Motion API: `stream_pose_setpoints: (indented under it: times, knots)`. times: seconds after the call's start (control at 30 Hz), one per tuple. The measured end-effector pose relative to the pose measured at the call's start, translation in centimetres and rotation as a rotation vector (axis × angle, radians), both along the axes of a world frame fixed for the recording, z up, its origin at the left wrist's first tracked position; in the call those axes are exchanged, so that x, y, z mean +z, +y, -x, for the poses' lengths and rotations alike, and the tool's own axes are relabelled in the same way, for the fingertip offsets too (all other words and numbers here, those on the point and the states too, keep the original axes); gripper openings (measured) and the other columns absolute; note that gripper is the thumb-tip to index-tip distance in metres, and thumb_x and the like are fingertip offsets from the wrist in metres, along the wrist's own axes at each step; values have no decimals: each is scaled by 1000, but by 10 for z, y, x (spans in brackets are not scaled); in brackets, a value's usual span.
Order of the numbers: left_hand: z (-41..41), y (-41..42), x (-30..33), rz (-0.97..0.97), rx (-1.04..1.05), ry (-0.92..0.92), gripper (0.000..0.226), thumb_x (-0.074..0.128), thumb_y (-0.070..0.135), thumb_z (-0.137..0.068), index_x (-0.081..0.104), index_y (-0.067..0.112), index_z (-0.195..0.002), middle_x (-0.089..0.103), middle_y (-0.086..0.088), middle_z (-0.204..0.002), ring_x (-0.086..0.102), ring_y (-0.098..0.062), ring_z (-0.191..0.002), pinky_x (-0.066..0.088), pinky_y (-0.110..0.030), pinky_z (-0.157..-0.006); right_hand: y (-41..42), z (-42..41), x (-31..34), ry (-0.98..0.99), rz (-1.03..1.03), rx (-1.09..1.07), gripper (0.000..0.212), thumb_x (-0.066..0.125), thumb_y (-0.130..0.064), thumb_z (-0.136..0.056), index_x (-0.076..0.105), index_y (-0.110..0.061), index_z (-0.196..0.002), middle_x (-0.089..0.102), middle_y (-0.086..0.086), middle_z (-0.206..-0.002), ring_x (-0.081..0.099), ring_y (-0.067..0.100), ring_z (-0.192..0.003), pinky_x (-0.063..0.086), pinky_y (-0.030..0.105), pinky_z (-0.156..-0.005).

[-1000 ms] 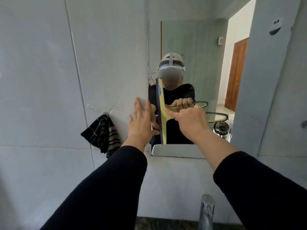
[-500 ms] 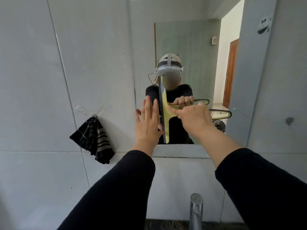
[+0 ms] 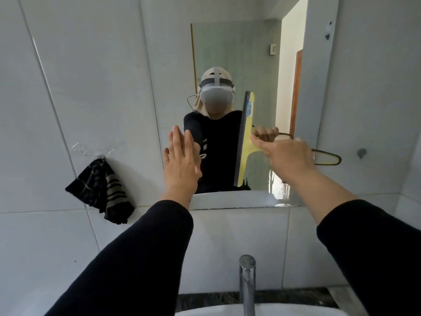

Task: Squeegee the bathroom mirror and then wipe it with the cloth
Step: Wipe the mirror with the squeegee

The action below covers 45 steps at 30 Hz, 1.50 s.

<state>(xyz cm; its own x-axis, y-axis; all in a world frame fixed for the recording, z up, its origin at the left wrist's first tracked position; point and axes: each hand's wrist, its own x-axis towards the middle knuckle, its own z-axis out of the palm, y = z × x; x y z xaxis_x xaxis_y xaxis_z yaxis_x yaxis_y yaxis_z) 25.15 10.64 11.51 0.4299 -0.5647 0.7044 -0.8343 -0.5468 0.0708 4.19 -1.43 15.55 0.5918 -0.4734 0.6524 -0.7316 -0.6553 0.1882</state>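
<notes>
The frameless mirror (image 3: 227, 53) hangs on the tiled wall ahead. My right hand (image 3: 288, 159) grips the handle of a yellow squeegee (image 3: 245, 142), whose dark blade stands upright against the glass in the mirror's lower middle. My left hand (image 3: 181, 164) is flat and open, fingers together, pressing on the mirror's lower left edge. A black and tan striped cloth (image 3: 102, 190) hangs from a hook on the wall to the left of the mirror. Water streaks show on the glass near the lower right corner.
A chrome tap (image 3: 247, 283) rises from the white basin (image 3: 262, 311) below me. Grey wall tiles surround the mirror. A round wall hook (image 3: 361, 153) sits to the mirror's right. The mirror reflects a person in black and a doorway.
My right hand has drawn the squeegee rightwards across the glass, from near the left edge to the middle. My left hand stays flat at the left edge. The camera has tilted down.
</notes>
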Motion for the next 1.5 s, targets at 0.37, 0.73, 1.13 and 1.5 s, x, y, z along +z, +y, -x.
stream_pose_setpoints:
  times: [0.37, 0.73, 1.13, 1.5]
  knots:
    - [56, -44, 21, -36, -127, -213, 97, 63, 30, -84, -6, 16, -151, -17, -14, -158, -15, -30, -146, 2, -54, -117, -16, 24, -2, -12, -3, -40, 60, 34, -14, -102, 14, -53, -143, 67, -2, -97, 63, 21, -82, 42, 33, -78]
    - [64, -67, 22, -66, -195, -205, 103, 71, 25, -78, -1, 19, -151, -14, -12, -159, -15, -29, -146, 16, -58, -115, -30, 33, -5, -26, 24, 1, 53, 36, -23, -102, 19, -54, -142, 70, -1, -89, 64, 23, -81, 42, 33, -79]
    - [66, -68, 21, -46, -186, -209, 106, 76, 23, -74, 3, 19, -150, -11, -14, -158, -10, -31, -146, 17, -61, -113, -32, 90, -57, -351, -476, -128, 50, 41, -28, -100, 26, -46, -144, 66, 14, -98, 60, 31, -85, 40, 31, -63]
    - [69, -65, 24, -43, -194, -200, 98, 70, 21, -78, 4, 19, -151, -6, -15, -158, -8, -30, -146, 14, -61, -115, -18, 103, -64, -711, -708, -173, 42, 38, -23, -100, 42, -35, -140, 59, 10, -126, 56, 34, -110, 43, 34, -83]
